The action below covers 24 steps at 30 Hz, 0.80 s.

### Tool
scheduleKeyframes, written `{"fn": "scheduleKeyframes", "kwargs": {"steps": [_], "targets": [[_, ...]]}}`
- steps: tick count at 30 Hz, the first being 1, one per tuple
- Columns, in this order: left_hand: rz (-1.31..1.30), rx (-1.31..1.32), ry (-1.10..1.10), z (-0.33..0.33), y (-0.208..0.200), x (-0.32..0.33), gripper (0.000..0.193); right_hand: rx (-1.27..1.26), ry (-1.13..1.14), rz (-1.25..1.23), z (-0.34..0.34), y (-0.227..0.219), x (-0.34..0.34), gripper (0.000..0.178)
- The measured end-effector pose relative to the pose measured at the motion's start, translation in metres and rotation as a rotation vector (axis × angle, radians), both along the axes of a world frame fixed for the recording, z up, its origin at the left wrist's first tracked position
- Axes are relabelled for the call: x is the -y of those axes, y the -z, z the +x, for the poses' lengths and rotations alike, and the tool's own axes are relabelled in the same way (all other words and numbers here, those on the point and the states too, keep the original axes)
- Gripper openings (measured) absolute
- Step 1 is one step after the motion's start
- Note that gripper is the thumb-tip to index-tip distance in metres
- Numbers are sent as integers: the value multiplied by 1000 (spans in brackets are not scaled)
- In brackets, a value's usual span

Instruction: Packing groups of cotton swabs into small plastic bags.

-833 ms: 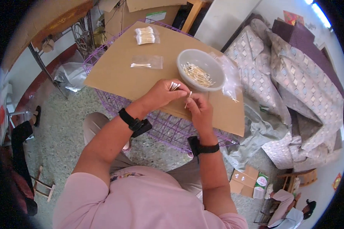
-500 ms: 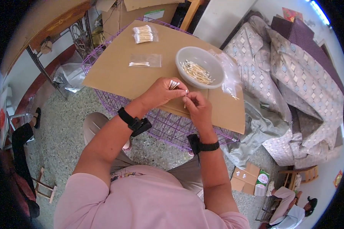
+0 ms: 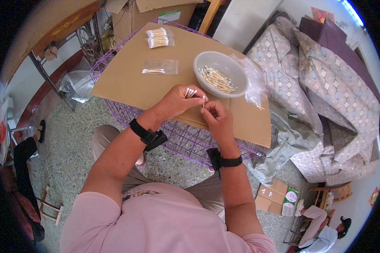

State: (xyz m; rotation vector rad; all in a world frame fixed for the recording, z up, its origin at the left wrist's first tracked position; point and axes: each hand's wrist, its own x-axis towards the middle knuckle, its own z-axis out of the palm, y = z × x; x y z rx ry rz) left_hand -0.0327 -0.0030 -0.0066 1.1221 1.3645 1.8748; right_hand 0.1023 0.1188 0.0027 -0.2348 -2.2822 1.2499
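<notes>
My left hand [image 3: 182,102] is closed round several cotton swabs [image 3: 191,92], their white tips showing above the fingers. Close beside it, my right hand [image 3: 218,120] pinches a single cotton swab [image 3: 204,102], held nearly upright by my left fingertips. Just beyond my hands stands a pale grey bowl [image 3: 202,61], with loose cotton swabs [image 3: 217,79] heaped inside. A clear bag [image 3: 169,67] with a few swabs in it lies flat on the cardboard [image 3: 122,80]. Farther back are filled bags of swabs [image 3: 158,38], stacked together.
Clear plastic bags [image 3: 254,82] lie right of the bowl. A purple wire frame [image 3: 181,137] holds up the cardboard. Patterned cloth [image 3: 278,55] covers furniture at the right. A person [image 3: 325,230] sits at the lower right; another person's leg [image 3: 26,158] shows at the left.
The single swab between my hands has turned more upright and shows more of its length. My right fingers have shifted slightly. The bowl and bags have stayed put.
</notes>
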Motion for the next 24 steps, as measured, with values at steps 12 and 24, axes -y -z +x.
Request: {"fn": "scheduleKeyframes", "kwargs": {"steps": [12, 24], "targets": [[-19, -22, 30, 3, -8, 2, 12, -29, 16, 58, -1, 2, 0, 10], [-59, -145, 88, 6, -11, 2, 26, -56, 35, 89, -3, 6, 3, 11]]}}
